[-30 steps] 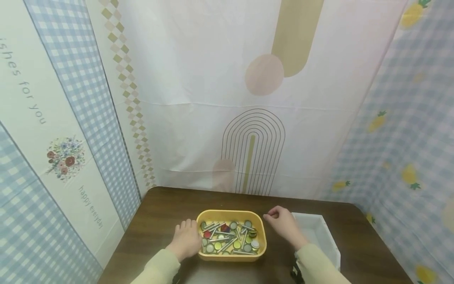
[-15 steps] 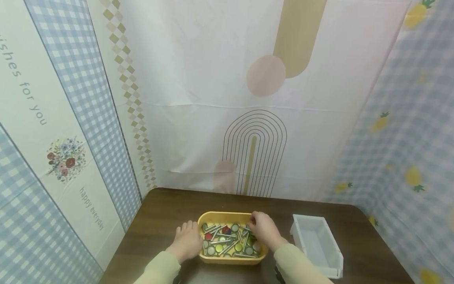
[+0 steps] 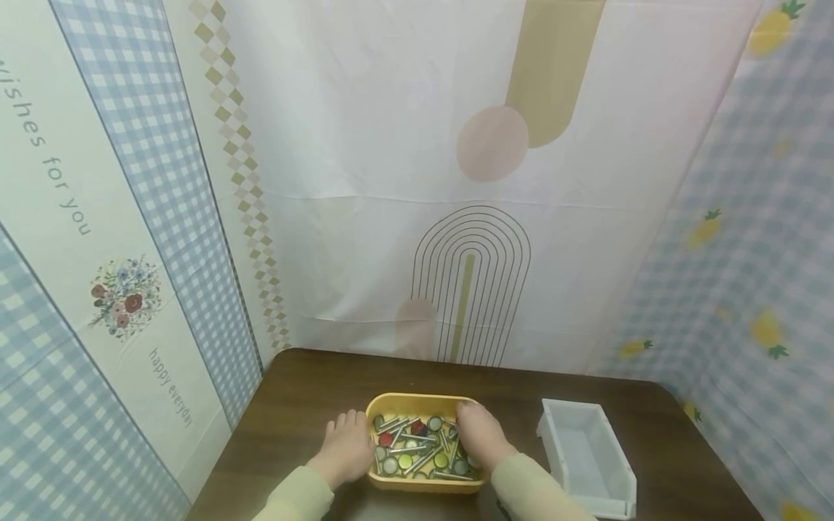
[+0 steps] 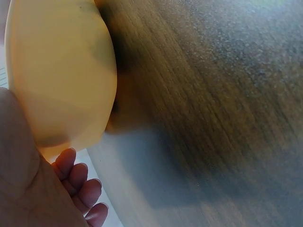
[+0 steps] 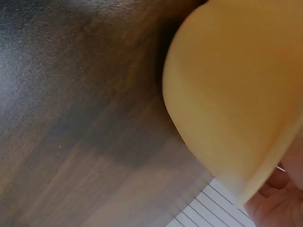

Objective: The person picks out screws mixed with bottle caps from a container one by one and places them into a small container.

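A yellow plastic tub [image 3: 426,486] stands on the table, holding a mix of metal bottle caps [image 3: 405,462], mostly silver and green with some red, and slim silver metal rods [image 3: 407,449]. My left hand [image 3: 345,447] rests against the tub's left side, its fingers stretched forward; in the left wrist view the fingertips [image 4: 89,193] show beyond the tub wall. Over the tub's right rim reaches my right hand [image 3: 483,435], with its fingers inside. The right wrist view shows bent fingers [image 5: 272,196] partly behind the rim; whether they hold anything is hidden.
A white open-topped bin [image 3: 589,459] stands on the brown wooden table [image 3: 313,391], to the right of the tub. Patterned cloths hang behind the table [image 3: 365,253] and on both sides.
My right hand has moved left from beside the white bin to the tub's right end, its fingers now inside. My left hand stays against the tub's left side.
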Demonstrator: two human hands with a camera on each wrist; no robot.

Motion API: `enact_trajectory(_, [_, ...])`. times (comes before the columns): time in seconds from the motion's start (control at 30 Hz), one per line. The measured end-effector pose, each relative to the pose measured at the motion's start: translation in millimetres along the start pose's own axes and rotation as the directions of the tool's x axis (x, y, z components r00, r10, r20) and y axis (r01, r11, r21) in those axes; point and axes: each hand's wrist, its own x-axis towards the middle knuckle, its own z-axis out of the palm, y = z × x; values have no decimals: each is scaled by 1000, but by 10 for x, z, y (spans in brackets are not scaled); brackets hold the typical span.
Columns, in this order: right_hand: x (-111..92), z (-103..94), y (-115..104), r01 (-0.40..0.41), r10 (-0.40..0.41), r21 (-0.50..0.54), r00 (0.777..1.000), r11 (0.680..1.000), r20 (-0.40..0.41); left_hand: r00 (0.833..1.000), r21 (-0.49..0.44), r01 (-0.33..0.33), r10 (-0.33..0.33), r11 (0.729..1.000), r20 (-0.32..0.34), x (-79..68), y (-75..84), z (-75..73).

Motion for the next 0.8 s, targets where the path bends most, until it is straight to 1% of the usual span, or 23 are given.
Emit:
enact_trajectory(0.03, [-4,13,-5,10,-10,-21,1000,1000,-1,1000,5,1,-1,1000,4,1,-1,0])
enact_trajectory(0.1, [-7,40,-14,4,-4,-19,1000,1000,9,1000,6,-2,2,1000,3,1,2,-5])
enact_trajectory(0.2, [1,83,-18,11,-10,-54,1000,998,23,1000,6,1,-1,1000,14,-4,10,-15])
enact_trajectory(0.33, [16,139,-13,4,0,-101,999,995,42,1000,4,-2,2,1000,5,-3,14,-8])
enact_trajectory(0.4, [22,156,-13,-5,9,-106,999,994,43,1000,7,-9,9,1000,-11,5,8,10])
enact_trajectory(0.53, [29,173,-13,-14,19,-113,999,994,45,1000,21,-5,5,1000,-20,30,-20,67])
enact_trajectory(0.63, [34,181,-15,-9,14,-121,999,993,43,1000,28,4,-4,1000,-12,45,-46,103])
enact_trajectory(0.8, [40,200,-11,15,-13,-127,1000,992,21,1000,12,-2,2,1000,-22,50,-68,121])
